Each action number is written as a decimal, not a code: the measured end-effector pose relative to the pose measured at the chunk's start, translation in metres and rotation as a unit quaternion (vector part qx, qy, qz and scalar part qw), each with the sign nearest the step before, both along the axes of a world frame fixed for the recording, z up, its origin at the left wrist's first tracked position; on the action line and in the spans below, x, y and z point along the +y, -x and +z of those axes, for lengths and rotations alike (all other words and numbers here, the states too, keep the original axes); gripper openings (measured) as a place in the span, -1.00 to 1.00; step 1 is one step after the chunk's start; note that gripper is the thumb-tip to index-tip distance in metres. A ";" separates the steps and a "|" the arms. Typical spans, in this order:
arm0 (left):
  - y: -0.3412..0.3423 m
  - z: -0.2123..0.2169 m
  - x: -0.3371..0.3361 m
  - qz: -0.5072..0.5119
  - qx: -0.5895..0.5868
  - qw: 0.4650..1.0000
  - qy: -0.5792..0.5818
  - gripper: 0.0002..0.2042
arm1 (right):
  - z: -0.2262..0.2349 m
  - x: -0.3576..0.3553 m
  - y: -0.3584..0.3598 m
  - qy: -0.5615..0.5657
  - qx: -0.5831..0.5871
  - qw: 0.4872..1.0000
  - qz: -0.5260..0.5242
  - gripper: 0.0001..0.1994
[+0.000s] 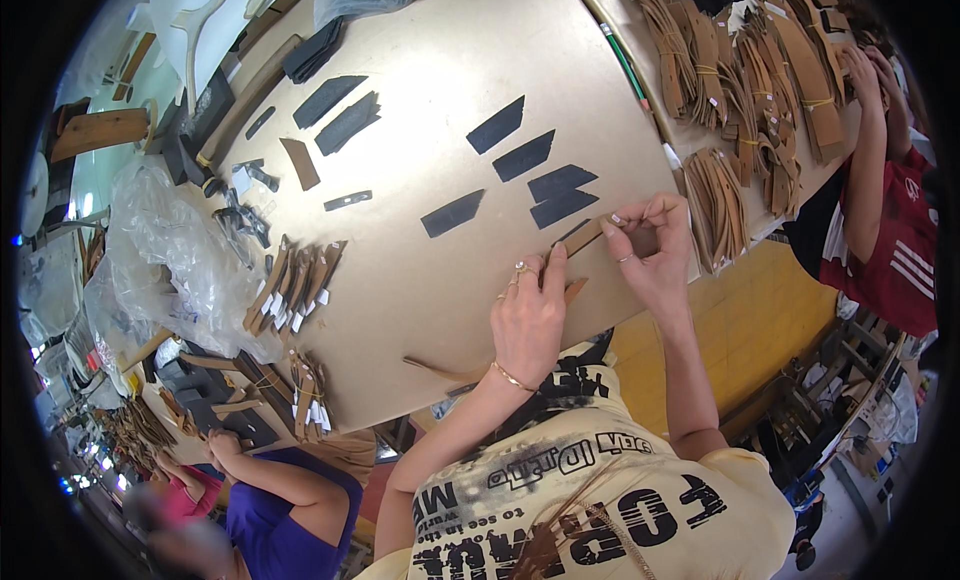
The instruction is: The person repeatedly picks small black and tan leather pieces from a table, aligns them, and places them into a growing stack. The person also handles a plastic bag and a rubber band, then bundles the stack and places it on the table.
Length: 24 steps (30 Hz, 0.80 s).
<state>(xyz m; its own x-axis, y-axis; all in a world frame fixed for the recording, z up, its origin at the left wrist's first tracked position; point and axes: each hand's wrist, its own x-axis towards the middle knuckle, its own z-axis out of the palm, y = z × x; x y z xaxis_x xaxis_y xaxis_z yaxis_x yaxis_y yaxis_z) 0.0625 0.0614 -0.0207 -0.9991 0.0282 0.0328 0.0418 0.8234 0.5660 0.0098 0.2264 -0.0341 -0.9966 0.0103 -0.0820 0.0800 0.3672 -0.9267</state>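
Near the table's front edge, a short brown leather strip [582, 239] with a dark edge spans the gap between my hands. My left hand [530, 315] has its fingertips closed on the strip's left end. My right hand [655, 248] pinches the other end between thumb and finger. Another brown piece [574, 291] shows partly from behind my left hand. Just beyond my hands lie two overlapping black slanted pieces [563, 196]. More black pieces lie farther out, among them one piece [523, 156] and, to the left, another [453, 213].
Black stacks [346, 123] lie at the far left of the table [420, 310]. Bundled brown strips [292, 285] and clear plastic [165, 250] are at left. Many tied brown bundles [715, 205] and a green pencil [625, 65] are at right. Co-workers sit on both sides.
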 end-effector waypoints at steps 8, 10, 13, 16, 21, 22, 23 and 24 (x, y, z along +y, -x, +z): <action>0.000 0.000 0.000 -0.006 -0.004 1.000 0.011 -0.64 | -0.002 -0.001 -0.002 -0.066 0.085 0.994 0.026 -0.68; 0.000 -0.001 -0.001 -0.008 0.005 1.000 0.017 -0.65 | -0.003 0.000 -0.003 -0.149 0.137 0.977 0.062 -0.61; 0.000 -0.002 0.000 -0.004 0.011 1.000 0.018 -0.66 | -0.001 0.000 -0.007 -0.303 0.222 0.919 0.116 -0.45; 0.000 -0.001 0.000 -0.002 0.001 0.999 0.039 -0.68 | 0.005 -0.004 -0.012 -0.412 0.236 0.870 0.137 -0.41; 0.003 0.001 -0.012 -0.015 0.001 1.000 -0.005 -0.74 | 0.020 0.004 -0.021 -0.479 0.136 0.836 0.231 -0.43; 0.004 0.002 -0.014 -0.016 0.001 1.000 -0.026 -0.76 | 0.021 0.005 -0.021 -0.466 0.131 0.847 0.220 -0.42; 0.005 0.002 -0.016 -0.010 -0.004 0.999 -0.045 -0.77 | 0.020 0.007 -0.021 -0.456 0.124 0.854 0.218 -0.42; 0.005 0.003 -0.017 0.000 -0.007 0.998 -0.063 -0.78 | 0.019 0.007 -0.022 -0.446 0.109 0.862 0.214 -0.41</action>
